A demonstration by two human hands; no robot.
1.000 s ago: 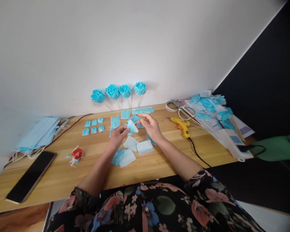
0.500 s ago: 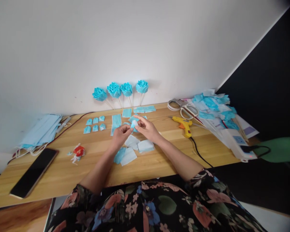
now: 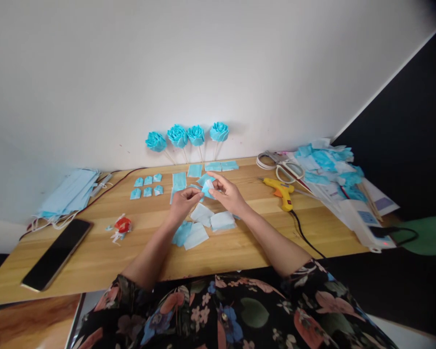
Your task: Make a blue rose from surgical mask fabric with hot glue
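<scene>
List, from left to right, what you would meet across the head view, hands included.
Stack of blue masks → red bundle → small folded blue pieces → left hand → blue-and-white piece → right hand → yellow glue gun → white power strip

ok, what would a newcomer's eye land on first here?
Probably the four bright-blue, ruffled flowers on thin, pale sticks, in a row before the white wall at the back of the wooden table. Next, the small folded blue-and-white sheet at centre, pinched between the bare left hand and right hand. Then the yellow glue gun with a black cord, lying to the right of the hands.
</scene>
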